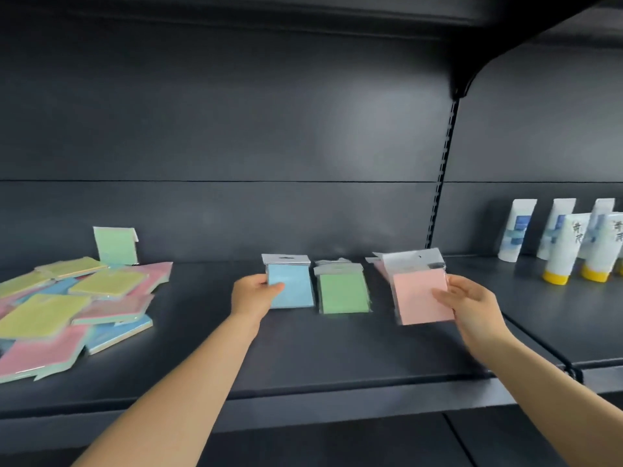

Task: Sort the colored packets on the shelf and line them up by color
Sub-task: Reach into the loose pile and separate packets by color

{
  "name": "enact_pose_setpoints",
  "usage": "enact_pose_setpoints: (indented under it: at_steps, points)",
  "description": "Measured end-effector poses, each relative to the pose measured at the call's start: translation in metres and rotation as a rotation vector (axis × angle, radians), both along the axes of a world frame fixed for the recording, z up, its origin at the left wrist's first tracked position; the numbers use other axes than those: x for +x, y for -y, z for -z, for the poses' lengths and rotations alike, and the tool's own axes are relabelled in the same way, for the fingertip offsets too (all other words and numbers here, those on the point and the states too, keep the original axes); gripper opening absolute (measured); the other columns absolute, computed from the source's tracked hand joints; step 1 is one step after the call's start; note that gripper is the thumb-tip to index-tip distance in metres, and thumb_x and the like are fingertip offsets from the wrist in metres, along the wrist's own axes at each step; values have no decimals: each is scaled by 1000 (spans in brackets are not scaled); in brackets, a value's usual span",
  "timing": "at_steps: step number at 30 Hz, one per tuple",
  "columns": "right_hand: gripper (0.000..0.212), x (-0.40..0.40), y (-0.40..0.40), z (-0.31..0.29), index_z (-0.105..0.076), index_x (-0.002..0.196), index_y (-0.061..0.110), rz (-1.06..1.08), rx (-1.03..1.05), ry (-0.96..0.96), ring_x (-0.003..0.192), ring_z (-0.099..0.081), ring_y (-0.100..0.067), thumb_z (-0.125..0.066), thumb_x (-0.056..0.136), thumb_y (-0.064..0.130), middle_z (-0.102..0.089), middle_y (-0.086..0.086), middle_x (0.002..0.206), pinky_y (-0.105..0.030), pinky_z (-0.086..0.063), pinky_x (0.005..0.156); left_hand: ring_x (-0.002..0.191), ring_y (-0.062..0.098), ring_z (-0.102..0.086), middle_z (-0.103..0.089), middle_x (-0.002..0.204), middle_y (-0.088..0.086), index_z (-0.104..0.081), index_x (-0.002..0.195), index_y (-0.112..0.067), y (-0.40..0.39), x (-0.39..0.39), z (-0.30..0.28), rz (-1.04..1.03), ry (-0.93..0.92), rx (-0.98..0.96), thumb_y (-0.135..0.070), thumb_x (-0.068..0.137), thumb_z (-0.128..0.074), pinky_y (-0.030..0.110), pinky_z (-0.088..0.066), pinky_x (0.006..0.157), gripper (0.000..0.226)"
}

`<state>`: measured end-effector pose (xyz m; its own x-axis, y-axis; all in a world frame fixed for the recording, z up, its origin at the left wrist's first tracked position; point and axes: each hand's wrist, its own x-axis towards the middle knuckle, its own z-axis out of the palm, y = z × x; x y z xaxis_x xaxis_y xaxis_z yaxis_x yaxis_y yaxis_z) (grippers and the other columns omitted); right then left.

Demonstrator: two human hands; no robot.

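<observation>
A blue packet (294, 288) lies on the dark shelf (303, 352) at centre; my left hand (254, 294) grips its left edge, thumb on top. Just right of it lies a green packet (343, 293) on a small stack, untouched. My right hand (470, 303) holds a pink packet (419, 296) by its right edge, tilted and slightly raised over other pink packets behind it. A mixed pile of yellow, pink and blue packets (67, 305) covers the shelf's left end. One green packet (115, 246) leans upright against the back wall.
White tubes with yellow caps (573, 241) stand on the neighbouring shelf section at the right. A slotted upright post (445, 170) divides the two sections. The upper shelf (337, 11) overhangs from above.
</observation>
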<state>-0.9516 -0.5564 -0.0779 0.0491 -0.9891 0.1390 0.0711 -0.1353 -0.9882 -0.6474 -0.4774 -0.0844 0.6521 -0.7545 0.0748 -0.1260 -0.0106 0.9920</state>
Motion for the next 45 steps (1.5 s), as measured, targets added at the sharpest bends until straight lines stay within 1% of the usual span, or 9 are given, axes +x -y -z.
enact_pose_setpoints:
  at_steps: [4,8,16,20,24,26,28,36,45]
  points:
    - [22,-8,17,11,-65,101,6,36,-13,-73,73,-65,-16,-54,88,-8,-69,-7,90,-18,-55,67,69,20,-53,-70,81,14,-71,71,-10,17,3,10,-54,213,84,-9,78,-66,27,-40,65,8]
    - [21,-3,26,14,-68,96,8,56,-41,-199,79,-63,-23,-56,88,-7,-68,0,82,-30,-52,79,67,19,-45,-56,72,4,-62,72,-14,30,8,17,-56,345,178,-19,79,-65,27,-34,63,8]
    - [24,0,37,18,-68,106,14,230,-47,-409,89,-59,-23,-57,87,4,-65,-3,92,-27,-42,78,56,19,-18,-20,55,1,-24,55,-17,34,6,16,-114,429,248,-16,78,-63,27,-12,55,45]
    - [24,0,37,18,-68,103,14,265,-40,-440,88,-60,-24,-56,84,5,-67,-4,95,-28,-43,74,58,19,-21,-23,56,2,-28,55,-16,34,8,16,-118,442,249,-16,76,-64,27,-14,55,41]
    - [28,1,27,11,-63,112,6,315,-126,-575,93,-54,-26,-58,84,3,-56,-8,101,-29,-40,77,62,22,-31,-36,64,5,-41,61,-16,30,6,14,-151,414,215,-22,76,-69,28,-25,58,32]
    - [33,6,19,7,-59,119,6,352,-213,-715,109,-48,-32,-58,85,5,-50,-15,117,-36,-39,91,77,25,-50,-54,86,10,-59,85,-11,24,7,8,-121,446,240,-34,84,-64,29,-38,68,23]
    - [35,17,11,1,-57,121,7,361,-339,-907,115,-41,-36,-60,86,10,-48,-17,123,-42,-34,98,99,25,-55,-55,112,10,-61,110,-6,14,17,2,-84,573,296,-42,90,-54,29,-41,77,42]
    - [49,150,-66,-49,-52,129,18,21,-653,-1257,122,-38,-30,-58,87,44,-47,-7,129,-39,-34,101,125,26,-43,-49,131,6,-51,129,-15,-80,100,-59,29,1245,530,-43,93,-48,37,-38,100,46]
    - [58,325,-203,-77,-43,134,20,-208,-707,-1227,127,-33,-27,-56,86,51,-42,-5,132,-38,-31,102,123,28,-44,-50,127,8,-50,129,-17,-243,253,-90,-66,1355,733,-46,92,-48,37,-40,97,48]
